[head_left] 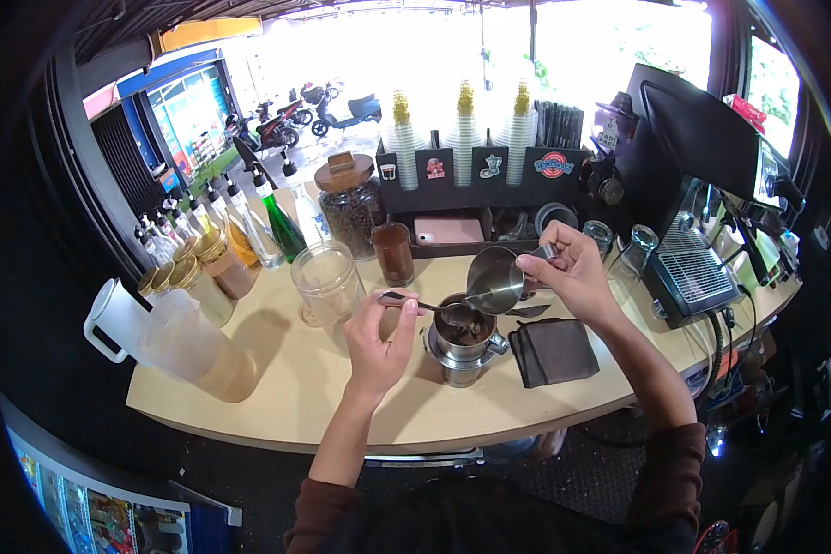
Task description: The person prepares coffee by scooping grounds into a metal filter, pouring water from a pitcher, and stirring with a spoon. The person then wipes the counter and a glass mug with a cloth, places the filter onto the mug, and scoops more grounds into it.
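From here, the left hand (379,346) pinches a spoon (454,316) over a metal cup (462,355) on the desk (282,379); the right hand (577,272) grips a tilted jug (496,284) beside it by the handle (549,251), probably the surest hold on smooth, stiff metal.

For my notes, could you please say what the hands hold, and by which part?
Left hand: spoon, by its handle; right hand: metal pitcher, by its handle.

Note 1 rectangular pink phone (449,230) beyond the left hand (379,346) and, farther out, 1 dark blue-grey scooter (346,114).
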A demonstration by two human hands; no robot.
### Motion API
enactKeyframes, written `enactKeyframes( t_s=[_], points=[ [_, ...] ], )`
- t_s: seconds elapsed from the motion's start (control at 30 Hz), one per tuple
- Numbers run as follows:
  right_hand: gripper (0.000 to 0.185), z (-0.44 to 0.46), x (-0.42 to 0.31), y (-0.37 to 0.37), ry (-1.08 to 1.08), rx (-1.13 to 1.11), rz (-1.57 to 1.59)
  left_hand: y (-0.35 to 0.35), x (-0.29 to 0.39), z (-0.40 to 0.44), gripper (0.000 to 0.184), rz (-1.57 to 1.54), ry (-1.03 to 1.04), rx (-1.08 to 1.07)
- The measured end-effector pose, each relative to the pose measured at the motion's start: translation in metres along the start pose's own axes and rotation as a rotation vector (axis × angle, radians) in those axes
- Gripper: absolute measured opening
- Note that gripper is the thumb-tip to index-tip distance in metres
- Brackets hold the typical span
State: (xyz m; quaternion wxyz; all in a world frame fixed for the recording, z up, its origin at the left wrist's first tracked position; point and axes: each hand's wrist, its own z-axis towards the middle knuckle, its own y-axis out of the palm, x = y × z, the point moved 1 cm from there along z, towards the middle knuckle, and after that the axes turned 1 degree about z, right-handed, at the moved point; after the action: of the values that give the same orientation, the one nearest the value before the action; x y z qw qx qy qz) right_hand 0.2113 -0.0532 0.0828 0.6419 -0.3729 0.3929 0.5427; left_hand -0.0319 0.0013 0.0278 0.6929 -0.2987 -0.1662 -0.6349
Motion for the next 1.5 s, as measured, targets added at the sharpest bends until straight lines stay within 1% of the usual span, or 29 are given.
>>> enactKeyframes(
  t_s=[0.27,0.33,0.57,0.63,0.73,0.87,0.93,1.03,1.2,1.5],
  points=[
    [0.027,-0.002,-0.002,-0.002,0.001,0.007,-0.032,-0.001,0.001,0.001,0.009,-0.017,-0.012,0.002],
    [0.030,-0.002,-0.003,-0.002,-0.024,-0.005,-0.095,-0.001,0.000,0.001,0.009,-0.011,-0.008,0.004],
    [0.029,-0.004,-0.002,-0.007,-0.001,-0.002,-0.056,-0.006,0.002,0.005,0.011,-0.028,-0.005,0.040],
    [0.029,-0.003,0.000,-0.012,-0.024,0.007,-0.116,-0.009,0.002,0.005,0.011,-0.032,-0.018,0.050],
    [0.025,-0.003,-0.003,-0.011,-0.026,0.039,-0.026,-0.016,-0.001,0.005,0.011,-0.030,-0.023,0.069],
    [0.024,0.001,-0.003,-0.012,-0.047,0.048,-0.035,-0.024,0.000,0.005,0.011,-0.004,-0.030,0.103],
    [0.028,0.003,-0.005,-0.010,-0.032,0.048,-0.061,-0.027,-0.001,0.004,0.011,-0.012,-0.047,0.122],
    [0.028,0.006,-0.007,-0.005,-0.049,0.026,-0.024,-0.031,-0.002,0.003,0.011,0.002,-0.062,0.132],
    [0.029,0.010,-0.005,0.004,-0.045,0.001,0.009,-0.035,-0.002,0.001,0.011,-0.012,-0.002,0.145],
    [0.029,0.015,0.006,0.006,-0.053,-0.006,-0.032,-0.035,-0.002,-0.005,0.012,-0.030,-0.023,0.142]
  ],
)
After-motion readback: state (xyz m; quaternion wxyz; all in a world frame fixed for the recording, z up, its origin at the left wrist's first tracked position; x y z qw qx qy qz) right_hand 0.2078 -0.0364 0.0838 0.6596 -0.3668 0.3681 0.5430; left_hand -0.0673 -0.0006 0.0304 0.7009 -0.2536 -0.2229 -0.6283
